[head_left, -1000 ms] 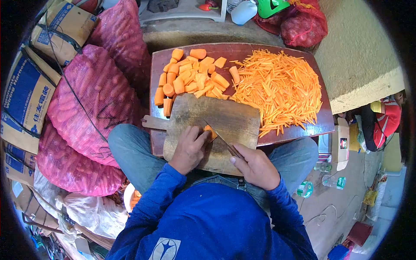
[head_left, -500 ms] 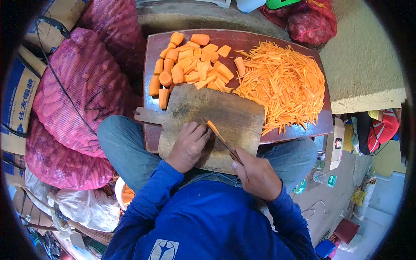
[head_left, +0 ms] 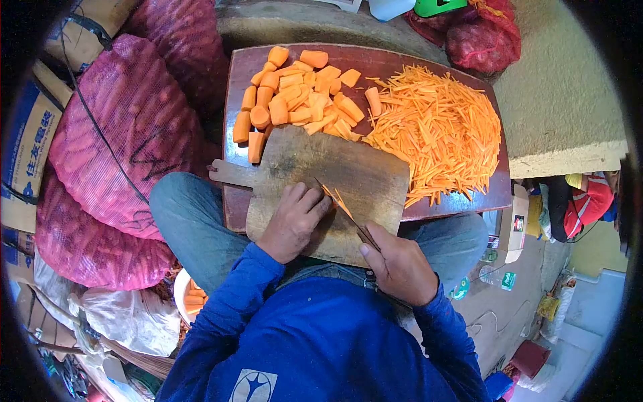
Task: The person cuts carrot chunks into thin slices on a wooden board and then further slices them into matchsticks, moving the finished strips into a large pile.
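Observation:
My left hand (head_left: 293,222) rests on the wooden cutting board (head_left: 301,157) with its fingers curled down over a piece of carrot, which they mostly hide. In my right hand (head_left: 403,266) is a knife (head_left: 360,231), its blade slanting up and left to the left fingertips. Thin carrot strips (head_left: 340,201) lie along the blade's right side. Beyond the board, peeled carrot chunks (head_left: 292,99) cover the left part of the low table (head_left: 461,204). A large heap of carrot strips (head_left: 439,134) fills its right part.
Pink mesh sacks of carrots (head_left: 124,141) are stacked at the left, near a white bucket (head_left: 182,295) holding carrot pieces. A red net bag (head_left: 482,43) sits at the upper right by a concrete ledge (head_left: 559,87). Plastic bottles (head_left: 497,277) lie on the floor at right.
More thin strips have come off beside the blade, where one slice clung before. My right hand has shifted slightly right and down with the knife; the left stays nearly in place.

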### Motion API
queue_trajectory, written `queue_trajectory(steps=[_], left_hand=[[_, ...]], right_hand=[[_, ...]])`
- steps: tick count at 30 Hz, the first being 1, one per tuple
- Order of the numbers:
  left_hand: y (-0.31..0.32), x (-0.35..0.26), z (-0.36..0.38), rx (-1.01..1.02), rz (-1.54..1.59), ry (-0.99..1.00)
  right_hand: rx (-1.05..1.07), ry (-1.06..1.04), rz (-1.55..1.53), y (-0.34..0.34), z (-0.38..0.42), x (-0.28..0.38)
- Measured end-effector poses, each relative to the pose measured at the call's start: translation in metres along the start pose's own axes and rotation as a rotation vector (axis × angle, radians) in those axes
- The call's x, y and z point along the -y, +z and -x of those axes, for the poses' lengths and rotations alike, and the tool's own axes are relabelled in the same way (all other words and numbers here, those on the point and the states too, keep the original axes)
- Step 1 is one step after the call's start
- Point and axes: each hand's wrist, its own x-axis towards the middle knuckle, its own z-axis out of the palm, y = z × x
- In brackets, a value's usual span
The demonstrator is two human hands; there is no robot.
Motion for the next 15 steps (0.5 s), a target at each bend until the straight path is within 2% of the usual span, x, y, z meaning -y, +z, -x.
queue_trajectory(steps=[10, 15], left_hand=[[0.002, 0.001, -0.002, -0.057, 0.027, 0.031], [0.001, -0.001, -0.001, -0.072, -0.004, 0.012]], right_hand=[[0.048, 0.023, 0.009, 0.018, -0.043, -0.006], [0.011, 0.008, -0.079, 0.007, -0.03, -0.005]])
